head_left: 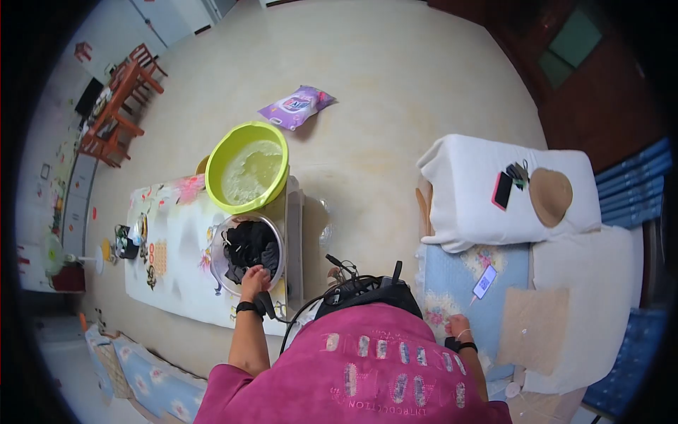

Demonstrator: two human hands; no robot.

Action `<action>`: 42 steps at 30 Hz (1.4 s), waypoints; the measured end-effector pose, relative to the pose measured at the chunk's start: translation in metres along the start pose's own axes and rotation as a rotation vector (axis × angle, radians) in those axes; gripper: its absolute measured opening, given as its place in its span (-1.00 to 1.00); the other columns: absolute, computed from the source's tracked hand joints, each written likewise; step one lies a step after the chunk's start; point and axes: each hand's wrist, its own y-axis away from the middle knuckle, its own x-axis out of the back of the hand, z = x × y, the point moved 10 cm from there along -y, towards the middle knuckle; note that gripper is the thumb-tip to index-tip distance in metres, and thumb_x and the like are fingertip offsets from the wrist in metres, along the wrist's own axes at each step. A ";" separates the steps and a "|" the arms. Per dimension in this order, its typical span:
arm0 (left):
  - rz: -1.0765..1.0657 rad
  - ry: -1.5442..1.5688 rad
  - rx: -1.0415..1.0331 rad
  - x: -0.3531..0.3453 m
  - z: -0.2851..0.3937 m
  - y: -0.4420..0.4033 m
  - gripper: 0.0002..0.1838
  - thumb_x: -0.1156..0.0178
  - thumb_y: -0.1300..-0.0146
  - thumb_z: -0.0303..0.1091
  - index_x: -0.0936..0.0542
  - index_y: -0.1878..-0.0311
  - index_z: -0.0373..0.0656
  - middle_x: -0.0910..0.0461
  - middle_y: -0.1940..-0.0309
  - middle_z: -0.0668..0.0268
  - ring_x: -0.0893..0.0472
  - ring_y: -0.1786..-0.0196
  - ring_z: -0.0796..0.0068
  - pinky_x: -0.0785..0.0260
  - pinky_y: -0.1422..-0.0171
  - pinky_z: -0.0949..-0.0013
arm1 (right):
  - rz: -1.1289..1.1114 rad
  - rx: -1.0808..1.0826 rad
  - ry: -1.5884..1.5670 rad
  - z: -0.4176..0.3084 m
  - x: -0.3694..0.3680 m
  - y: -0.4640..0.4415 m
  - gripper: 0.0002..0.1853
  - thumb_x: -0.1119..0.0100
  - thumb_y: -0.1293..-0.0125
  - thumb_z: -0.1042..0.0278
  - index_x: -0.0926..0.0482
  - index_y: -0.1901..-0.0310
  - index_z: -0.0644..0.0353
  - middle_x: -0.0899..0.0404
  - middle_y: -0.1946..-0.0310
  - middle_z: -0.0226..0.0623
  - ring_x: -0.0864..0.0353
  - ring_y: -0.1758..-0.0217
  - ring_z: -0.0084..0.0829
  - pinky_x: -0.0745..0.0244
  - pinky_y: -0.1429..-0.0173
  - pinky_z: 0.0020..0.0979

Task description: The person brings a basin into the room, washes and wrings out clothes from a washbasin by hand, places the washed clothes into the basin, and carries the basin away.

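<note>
My left hand [256,280] is over the near rim of a clear plastic basin [277,237], beside the dark clothes [247,244] heaped in it. Its fingers are curled together, and what they hold, if anything, does not show. Just beyond, a yellow-green tub [215,173] holds cloudy, foamy water [244,177] and leans against the clear basin's far side. My right hand [459,326] hangs low beside my body, over the blue flowered seat cover [441,275]. Its fingers are too small and blurred to read. Both wrists carry dark bands.
Both vessels stand on a long table [169,240] with a flowered cover. A purple detergent bag [296,107] lies on the floor. A white-draped table [473,177] at right holds a phone [502,191] and a brown hat [551,198]. Black cables [346,283] hang at my waist.
</note>
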 end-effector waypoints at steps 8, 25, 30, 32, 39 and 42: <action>0.147 0.041 -0.014 0.040 0.058 -0.033 -0.73 -0.06 -0.27 -0.34 -0.43 -0.04 -0.08 -0.52 0.16 0.36 -0.54 0.27 0.56 -0.43 0.29 0.45 | -0.087 0.128 0.224 -0.108 -0.092 0.009 -0.84 -0.06 -0.24 0.32 -0.45 0.32 0.24 -0.53 0.56 -0.27 -0.51 0.63 -0.48 -0.44 0.58 -0.47; 0.308 0.391 -0.030 0.019 0.134 -0.082 -0.66 -0.08 -0.26 -0.35 -0.36 -0.10 -0.06 -0.52 0.14 0.38 -0.56 0.23 0.51 -0.49 0.20 0.39 | -0.254 0.143 0.462 -0.313 -0.169 -0.110 -0.85 -0.05 -0.24 0.33 -0.44 0.27 0.25 -0.53 0.55 -0.27 -0.52 0.62 -0.49 -0.44 0.59 -0.47; 0.476 0.428 0.029 0.028 0.115 -0.106 -0.61 -0.10 -0.23 -0.34 -0.32 -0.13 -0.07 -0.49 0.15 0.34 -0.55 0.24 0.44 -0.51 0.25 0.32 | -0.339 0.338 0.596 -0.440 -0.207 -0.166 -0.85 -0.04 -0.27 0.34 -0.43 0.25 0.25 -0.52 0.55 -0.28 -0.51 0.62 -0.50 -0.45 0.59 -0.48; 0.546 0.306 0.094 0.035 0.096 -0.122 -0.57 -0.15 -0.19 -0.33 -0.31 -0.12 -0.09 -0.46 0.18 0.30 -0.54 0.26 0.42 -0.51 0.31 0.30 | -0.346 0.425 0.620 -0.494 -0.222 -0.188 -0.83 -0.02 -0.27 0.32 -0.45 0.33 0.26 -0.51 0.58 -0.29 -0.48 0.64 -0.52 -0.41 0.60 -0.50; 0.667 0.198 0.187 0.050 0.038 -0.171 -0.46 -0.25 -0.07 -0.34 -0.30 -0.07 -0.38 -0.44 0.14 0.14 -0.54 0.32 0.39 -0.48 0.36 0.38 | -0.430 0.562 0.563 -0.667 -0.330 -0.200 -0.84 -0.07 -0.21 0.31 -0.47 0.39 0.22 -0.50 0.61 -0.35 -0.49 0.62 -0.55 -0.39 0.57 -0.52; 0.724 0.128 0.247 0.048 0.041 -0.174 -0.40 -0.26 -0.05 -0.29 -0.29 -0.09 -0.44 -0.49 0.14 0.09 -0.58 0.34 0.36 -0.43 0.41 0.41 | -0.535 0.618 0.601 -0.714 -0.411 -0.171 -0.85 -0.09 -0.22 0.31 -0.46 0.33 0.21 -0.50 0.56 -0.36 -0.51 0.57 -0.56 -0.43 0.51 -0.53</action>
